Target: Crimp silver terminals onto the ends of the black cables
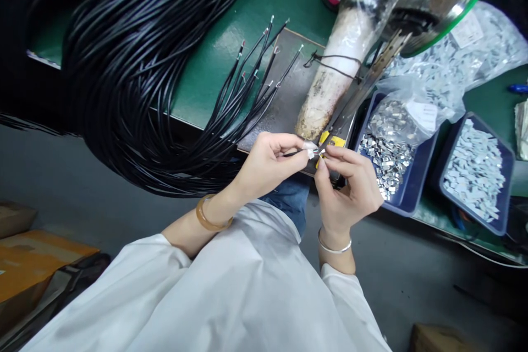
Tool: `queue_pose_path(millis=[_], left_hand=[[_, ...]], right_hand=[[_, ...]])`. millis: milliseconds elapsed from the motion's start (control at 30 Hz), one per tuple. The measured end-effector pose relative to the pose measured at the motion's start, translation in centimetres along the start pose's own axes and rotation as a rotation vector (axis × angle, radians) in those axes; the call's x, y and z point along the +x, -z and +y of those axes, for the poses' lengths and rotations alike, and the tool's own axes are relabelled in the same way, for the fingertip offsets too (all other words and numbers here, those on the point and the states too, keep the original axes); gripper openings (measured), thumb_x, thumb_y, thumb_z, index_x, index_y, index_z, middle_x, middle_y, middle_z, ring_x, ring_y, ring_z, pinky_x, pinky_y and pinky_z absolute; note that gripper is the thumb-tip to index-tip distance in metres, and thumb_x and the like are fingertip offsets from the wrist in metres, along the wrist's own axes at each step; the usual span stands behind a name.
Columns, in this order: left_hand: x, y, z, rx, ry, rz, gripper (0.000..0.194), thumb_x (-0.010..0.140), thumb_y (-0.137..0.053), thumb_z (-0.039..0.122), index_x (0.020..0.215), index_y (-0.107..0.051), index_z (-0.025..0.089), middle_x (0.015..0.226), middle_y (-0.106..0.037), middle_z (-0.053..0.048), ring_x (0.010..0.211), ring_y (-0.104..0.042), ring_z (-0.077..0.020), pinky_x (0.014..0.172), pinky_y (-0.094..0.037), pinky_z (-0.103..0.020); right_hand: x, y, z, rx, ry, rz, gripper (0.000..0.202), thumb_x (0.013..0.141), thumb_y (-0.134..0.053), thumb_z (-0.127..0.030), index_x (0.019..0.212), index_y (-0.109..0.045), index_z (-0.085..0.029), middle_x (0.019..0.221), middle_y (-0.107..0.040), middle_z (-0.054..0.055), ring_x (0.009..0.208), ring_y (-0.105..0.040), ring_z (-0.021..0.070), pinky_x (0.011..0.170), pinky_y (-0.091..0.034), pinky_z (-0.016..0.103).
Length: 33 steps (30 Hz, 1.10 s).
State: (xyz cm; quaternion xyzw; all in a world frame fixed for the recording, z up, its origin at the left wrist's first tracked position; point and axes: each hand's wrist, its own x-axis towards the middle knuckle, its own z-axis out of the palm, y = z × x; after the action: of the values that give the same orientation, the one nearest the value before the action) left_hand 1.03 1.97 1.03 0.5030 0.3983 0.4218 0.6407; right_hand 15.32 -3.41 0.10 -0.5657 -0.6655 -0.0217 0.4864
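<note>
Near the white-wrapped post (324, 85), the left hand (270, 166) pinched a black cable (292, 153) while the right hand (350, 187) pinched its thin wires (318, 152); more cables (144, 60) lay left of the post.

The pipe (328, 74) looks glossy with clear plastic film higher up, while its white lower end is rough and stained. Left of the pipe, the cables (136, 66) have smooth black plastic skins with a soft sheen. Beside it, the plate (293, 80) resembles dull, scuffed metal; the green tabletop (214, 49) is smooth and shiny. Right of the pipe are bright metal pieces (383, 162), a crinkled clear plastic bag (449, 60) and pale matt plastic chips (474, 170).
</note>
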Motion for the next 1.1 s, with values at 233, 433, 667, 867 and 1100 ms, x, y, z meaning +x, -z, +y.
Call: queue_pose_path(millis=[233,433,667,867,1100], left_hand=[[-0.2,0.5,-0.5,0.085,-0.024,-0.001,0.013,0.078,-0.070,0.020,0.078,-0.081,0.013,0.068,-0.072,-0.002,0.062,-0.060,-0.0107,0.058,-0.047,-0.019],[-0.4,0.7,-0.6,0.049,-0.004,-0.055,0.012,0.080,-0.070,0.020,0.079,-0.079,0.012,0.074,-0.073,-0.003,0.065,-0.059,-0.0100,0.060,-0.047,-0.019],[-1.1,1.2,0.2,-0.182,0.272,-0.314,0.031,0.083,-0.075,0.041,0.080,-0.073,0.010,0.055,-0.060,0.000,0.041,-0.035,-0.0038,0.040,-0.023,-0.019],[-1.5,1.1,0.0,-0.156,0.189,-0.268,0.030,0.087,-0.070,0.036,0.072,-0.069,0.011,0.054,-0.057,0.001,0.045,-0.039,-0.0045,0.043,-0.028,-0.019],[-1.0,0.8,-0.5,-0.091,0.034,-0.184,0.020,0.087,-0.067,0.028,0.086,-0.079,0.012,0.074,-0.070,-0.003,0.069,-0.061,-0.0115,0.067,-0.048,-0.021]], right_hand=[[-0.2,0.1,-0.2,-0.026,0.049,-0.019,0.020,0.082,-0.072,-0.006,0.092,-0.065,-0.022,0.103,-0.076,0.003,0.091,-0.074,0.0164,0.078,-0.065,0.032],[-0.3,0.5,0.0,-0.023,0.052,-0.057,0.017,0.084,-0.070,-0.007,0.091,-0.063,-0.021,0.101,-0.077,0.004,0.089,-0.075,0.0154,0.079,-0.064,0.030],[-1.2,1.9,0.2,0.100,-0.175,0.136,0.014,0.088,-0.068,-0.013,0.098,-0.066,-0.023,0.079,-0.073,-0.002,0.058,-0.069,0.0120,0.045,-0.050,0.022],[-2.6,2.1,0.6,-0.067,-0.042,0.006,0.023,0.086,-0.073,-0.019,0.108,-0.070,-0.026,0.064,-0.063,-0.008,0.042,-0.051,0.0065,0.046,-0.046,0.021],[-1.7,1.1,0.6,0.013,-0.041,0.039,0.022,0.087,-0.069,-0.009,0.103,-0.065,-0.023,0.094,-0.078,0.000,0.081,-0.077,0.0148,0.071,-0.064,0.026]])
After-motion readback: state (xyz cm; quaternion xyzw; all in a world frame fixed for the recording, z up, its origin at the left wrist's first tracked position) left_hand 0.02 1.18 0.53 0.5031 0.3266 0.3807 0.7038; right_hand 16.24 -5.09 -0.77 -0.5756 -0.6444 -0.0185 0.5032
